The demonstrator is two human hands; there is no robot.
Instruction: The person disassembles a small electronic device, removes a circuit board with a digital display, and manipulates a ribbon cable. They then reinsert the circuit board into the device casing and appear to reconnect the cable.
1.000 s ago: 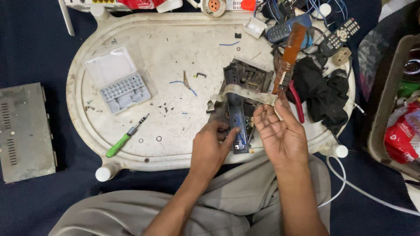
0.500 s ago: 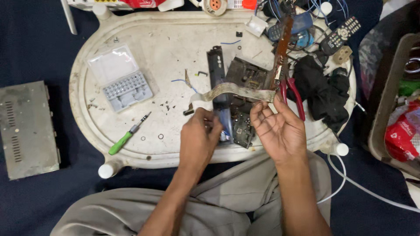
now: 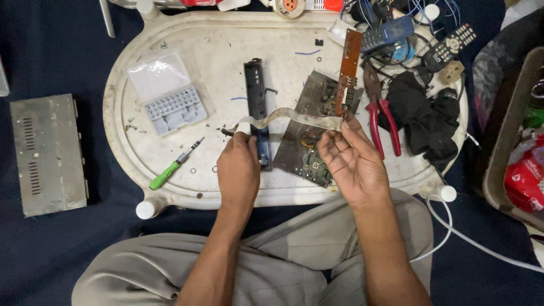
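My left hand [image 3: 239,170] pinches one end of a flat whitish ribbon cable [image 3: 283,118] over a white oval tray table [image 3: 170,34]. My right hand [image 3: 351,161] holds the cable's other end, where it joins a narrow brown circuit strip [image 3: 348,68]. Under the cable lie a long black panel [image 3: 256,96] and a dark circuit board [image 3: 309,141]. The cable hangs stretched between both hands.
A green-handled screwdriver [image 3: 173,166] and an open grey bit case [image 3: 170,96] lie on the tray's left part. Red-handled pliers [image 3: 382,116], black cloth [image 3: 425,116], remotes [image 3: 450,45] and wires crowd the right. A grey metal cover [image 3: 48,153] rests on the dark floor at left.
My left hand has moved left and pulled the ribbon cable out straight. The black panel, earlier under my hands, now lies uncovered on the tray.
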